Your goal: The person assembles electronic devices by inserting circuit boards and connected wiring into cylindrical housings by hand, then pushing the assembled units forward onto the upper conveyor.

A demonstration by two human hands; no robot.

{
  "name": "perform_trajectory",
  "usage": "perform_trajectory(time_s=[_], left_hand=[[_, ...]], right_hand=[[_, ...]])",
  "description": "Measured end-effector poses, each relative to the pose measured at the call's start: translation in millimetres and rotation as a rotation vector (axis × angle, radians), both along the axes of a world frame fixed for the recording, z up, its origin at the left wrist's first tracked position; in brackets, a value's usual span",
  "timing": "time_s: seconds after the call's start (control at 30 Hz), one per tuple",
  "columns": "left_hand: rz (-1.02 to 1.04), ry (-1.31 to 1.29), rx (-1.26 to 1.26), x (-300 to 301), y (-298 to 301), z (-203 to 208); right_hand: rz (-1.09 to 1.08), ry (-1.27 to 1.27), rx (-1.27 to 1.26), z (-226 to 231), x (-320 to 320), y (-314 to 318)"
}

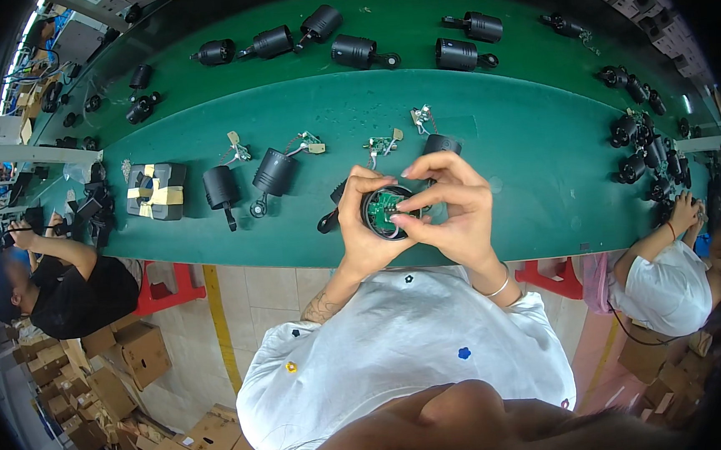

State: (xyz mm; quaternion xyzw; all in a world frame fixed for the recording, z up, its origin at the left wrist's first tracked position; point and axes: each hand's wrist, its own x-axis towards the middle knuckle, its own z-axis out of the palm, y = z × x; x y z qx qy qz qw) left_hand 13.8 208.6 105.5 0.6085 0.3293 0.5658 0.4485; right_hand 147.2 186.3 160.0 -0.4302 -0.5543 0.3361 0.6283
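My left hand (360,240) is wrapped around a black cylindrical housing (367,218), its open end facing up. Inside the housing sits a green circuit board (382,205). The thumb and forefinger of my right hand (462,211) are pinched together at the board; any small part between the fingertips is hidden. Just beyond my right hand lies another black housing (441,143), partly covered by the fingers. A loose green board with wires (383,146) rests beyond my left hand, and a small wired board (422,119) lies farther off.
To the left are two black housings (273,172) with wired boards and a black box with yellow tape (156,194). Several black housings (355,51) line the raised green shelf (405,29). More cluster at the right (643,147). Co-workers sit left (72,287) and right (661,283).
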Motion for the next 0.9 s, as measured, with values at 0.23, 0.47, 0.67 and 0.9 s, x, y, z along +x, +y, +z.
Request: perform_trajectory(time_s=[0.23,0.47,0.67,0.9], left_hand=[[0.015,0.053,0.115,2,0,-1],[0.042,0.085,0.202,3,-1,-12],[0.027,0.192,0.315,2,3,-15],[0.089,0.049,0.238,8,0,-14]], right_hand=[[0.145,-0.108,-0.153,0,0,4],[0.154,-0.206,-0.185,5,1,3],[0.152,-0.253,-0.135,2,3,1],[0.015,-0.244,-0.079,-4,-10,-3]])
